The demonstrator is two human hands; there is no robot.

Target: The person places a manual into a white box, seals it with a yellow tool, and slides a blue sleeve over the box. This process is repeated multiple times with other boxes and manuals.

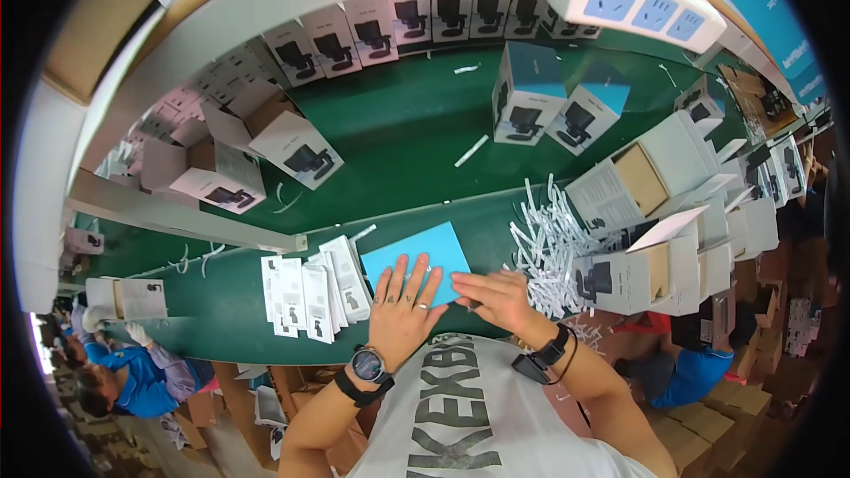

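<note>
A bright blue box (pixel 440 246) lies before me near the table's front edge, its blue face up; I cannot make out its sides. My left hand (pixel 398 317) rests flat on that face with fingers spread and a ring on one finger. At the box's right edge, my right hand (pixel 498 299) has its fingers drawn together against the corner, thumb beneath them. Left of the box, several folded white leaflets (pixel 343 276) lie in overlapping stacks. A heap of shredded white paper strips (pixel 544 243) lies just right of my right hand.
Open white boxes (pixel 633 270) crowd the right; two more open boxes (pixel 297 146) stand at the left. Two closed boxes (pixel 529 93) sit farther back, before a row of boxes (pixel 412 18). A power strip (pixel 633 0) hangs overhead. People in blue (pixel 146 381) work nearby.
</note>
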